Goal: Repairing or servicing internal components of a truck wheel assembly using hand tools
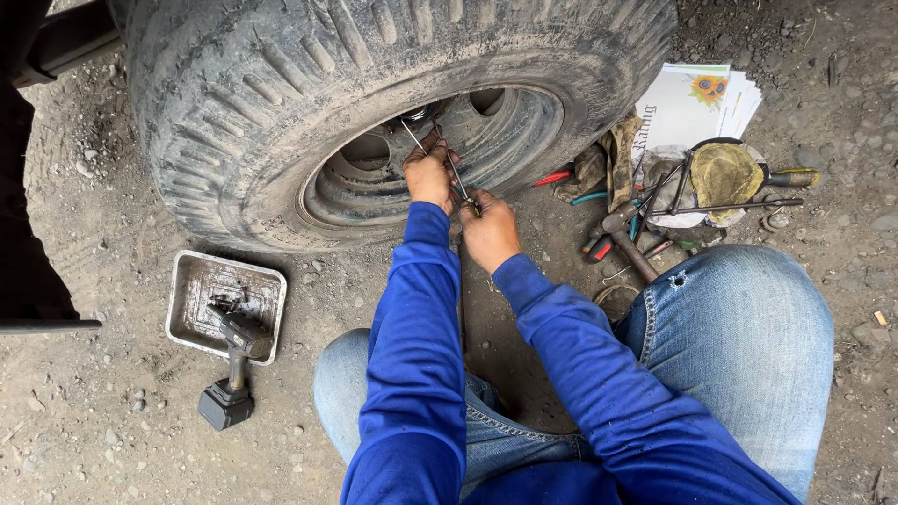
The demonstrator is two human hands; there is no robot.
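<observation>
- Left hand [429,176]: closed around a thin metal rod [412,134] that slants up into the wheel's opening; fingers curled, knuckles toward the camera.
- Right hand [488,229]: just below and to the right of the left, nearly touching it, pinching a small brass-coloured fitting [470,202] at the near end of a second thin rod or hose (which of the two cannot be told).
- Wheel rim [449,150]: directly ahead of both hands, dusty and seated inside a large worn tyre [281,84] that stands on the ground.
- Progress, judged from the layout: the wheel is on the vehicle and the work at the rim's opening appears mid-way; nothing shows it finished.
- Cordless impact driver [234,365]: well to the left of the hands, lying untouched with its head resting in a shallow metal tray [201,281].
- Hammer [625,239], pliers with red handles and other hand tools: to the right of the right hand, piled on rags beside a stack of papers [697,103].
- Dirt ground [94,430]: under everything; the person crouches in jeans and blue sleeves.
</observation>
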